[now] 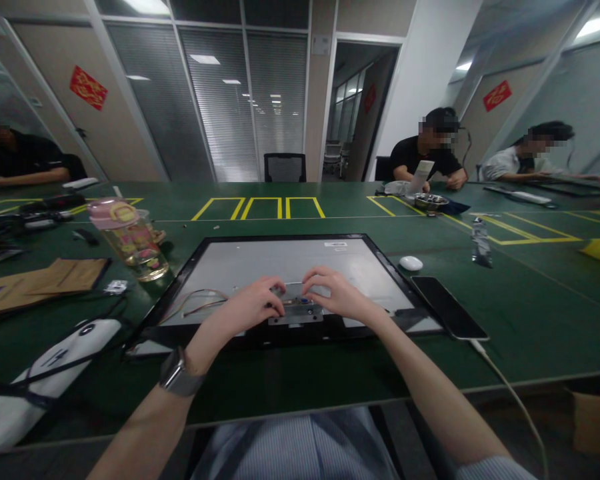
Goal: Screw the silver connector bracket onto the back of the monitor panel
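Note:
A flat display panel point(280, 255) with a black frame and grey metal back lies on the table before me. At its near middle sits a metal bracket point(296, 319), with a small circuit board point(300, 302) showing on it. My left hand point(254, 303) has its fingers bent around the bracket's left side, thumb and fingertips at the edge. From the other side my right hand point(336, 292) grips the bracket's right part with curved fingers. Thin wires point(200, 303) run across the panel left of my left hand. The fingertips partly cover the bracket and board.
Right of the panel lie a phone point(450, 308) with a charging cable and a white oval case point(411, 263). A pink-lidded bottle point(130, 243), brown paper bags point(45, 283) and a white device point(50, 380) wrapped in black cable are leftward. Several people sit across the table point(300, 377).

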### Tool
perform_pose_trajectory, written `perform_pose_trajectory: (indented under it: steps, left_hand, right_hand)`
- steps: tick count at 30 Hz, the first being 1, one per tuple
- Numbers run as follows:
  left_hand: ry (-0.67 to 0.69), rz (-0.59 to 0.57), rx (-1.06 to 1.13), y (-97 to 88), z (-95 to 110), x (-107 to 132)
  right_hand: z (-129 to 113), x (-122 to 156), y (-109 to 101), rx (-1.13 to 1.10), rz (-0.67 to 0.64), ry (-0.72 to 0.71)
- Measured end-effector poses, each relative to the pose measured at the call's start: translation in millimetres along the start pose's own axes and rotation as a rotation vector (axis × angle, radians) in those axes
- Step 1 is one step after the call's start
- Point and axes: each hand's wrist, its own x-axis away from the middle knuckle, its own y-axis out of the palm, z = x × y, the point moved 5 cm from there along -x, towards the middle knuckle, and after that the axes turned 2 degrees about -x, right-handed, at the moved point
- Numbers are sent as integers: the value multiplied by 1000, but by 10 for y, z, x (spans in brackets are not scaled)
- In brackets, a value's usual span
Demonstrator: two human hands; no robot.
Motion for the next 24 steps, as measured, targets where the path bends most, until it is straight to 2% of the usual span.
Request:
perform_pose_trajectory:
  steps: [8, 20, 24]
  left_hand:
    - [5, 4, 24, -31, 33, 5]
    - [-13, -27, 121, -30, -86, -4]
    - [-23, -34, 92, -16, -97, -10]
  right_hand:
    - [-3, 7, -4, -15, -17, 11]
    - [-3, 1, 8, -42, -48, 33]
    - [-15, 0, 5, -46, -49, 34]
